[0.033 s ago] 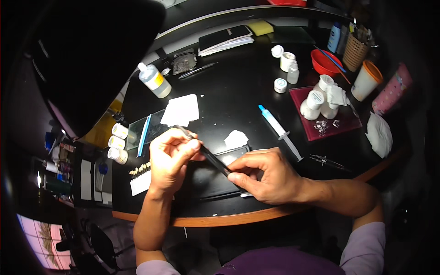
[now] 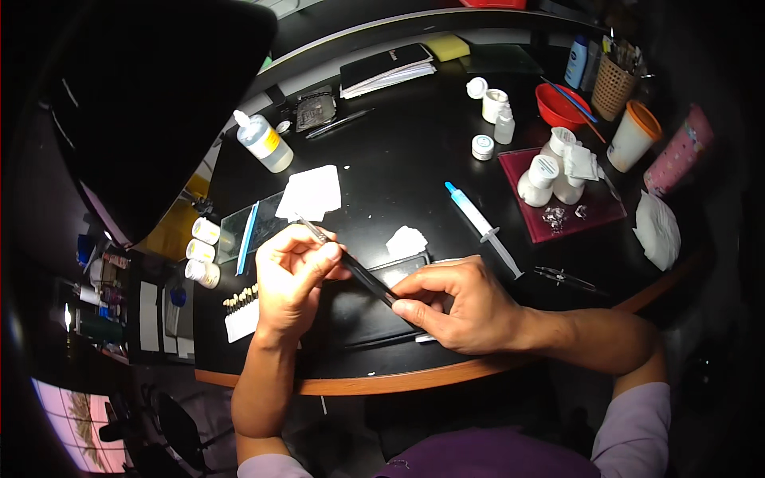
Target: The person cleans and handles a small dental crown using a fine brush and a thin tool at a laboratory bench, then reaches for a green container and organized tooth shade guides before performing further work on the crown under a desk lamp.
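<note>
Black is covering most of the slim-handled tool [image 2: 365, 277], which is slanting between the person's two hands, its silvery end [image 2: 312, 229] pointing up and away past the left fingers. In the head view, the left hand [image 2: 293, 267] is pinching it between thumb and bent fingers just below that silvery end. The right hand [image 2: 456, 309] is gripping the lower part, thumb and forefinger closing on the handle while the other fingers are curling in. Whether the tip is bristle or metal is not showing clearly.

Below the tool, between the hands, a dark flat panel [image 2: 362, 319] is lying on the table. Just beyond the gap between the hands a crumpled white tissue [image 2: 407, 241] is resting; ahead of the left hand, white paper sheets [image 2: 311, 193] are lying, and beside its wrist a shade guide [image 2: 242, 317] is showing pale tabs. Ahead and to the right of the right hand, a blue-capped syringe [image 2: 483, 227] is lying.

By its slimness, the tool is probably feeling light and fairly stiff, and its smooth handle is perhaps inviting a slip or roll under loose fingers. The silvery end is looking the more delicate, so the black shaft is offering the safer hold, with light thumb-and-finger pressure.
</note>
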`<action>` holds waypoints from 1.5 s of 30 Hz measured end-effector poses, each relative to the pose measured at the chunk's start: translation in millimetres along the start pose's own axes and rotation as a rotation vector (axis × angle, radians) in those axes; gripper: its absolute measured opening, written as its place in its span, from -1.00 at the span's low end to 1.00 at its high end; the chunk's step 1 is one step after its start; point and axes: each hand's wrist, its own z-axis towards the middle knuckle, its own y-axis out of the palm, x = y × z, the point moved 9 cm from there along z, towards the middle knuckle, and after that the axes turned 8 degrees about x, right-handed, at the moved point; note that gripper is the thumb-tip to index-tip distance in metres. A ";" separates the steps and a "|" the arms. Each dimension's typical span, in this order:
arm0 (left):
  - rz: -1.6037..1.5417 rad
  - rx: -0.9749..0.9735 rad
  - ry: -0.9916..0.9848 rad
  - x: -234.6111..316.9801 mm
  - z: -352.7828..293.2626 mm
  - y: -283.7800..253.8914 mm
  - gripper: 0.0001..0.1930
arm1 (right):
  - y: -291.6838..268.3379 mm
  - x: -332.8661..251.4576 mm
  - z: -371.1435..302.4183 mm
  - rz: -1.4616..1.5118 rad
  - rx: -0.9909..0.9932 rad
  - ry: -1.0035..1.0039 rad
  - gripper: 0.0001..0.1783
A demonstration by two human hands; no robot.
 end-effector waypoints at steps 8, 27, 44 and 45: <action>-0.026 0.032 0.063 -3.9 7.1 -3.5 -0.90 | -10.4 9.3 -0.1 0.021 0.058 0.044 -0.83; 0.027 0.132 0.171 0.7 11.4 -20.8 -0.81 | -12.4 13.4 0.8 0.009 0.093 0.023 -0.82; 0.035 0.116 0.146 -1.6 12.1 -19.6 -0.82 | -8.9 19.9 -1.1 0.050 0.037 0.105 -0.79; 0.035 0.112 0.145 -1.6 11.8 -19.3 -0.82 | -10.1 19.6 -0.8 0.101 0.071 0.097 -0.78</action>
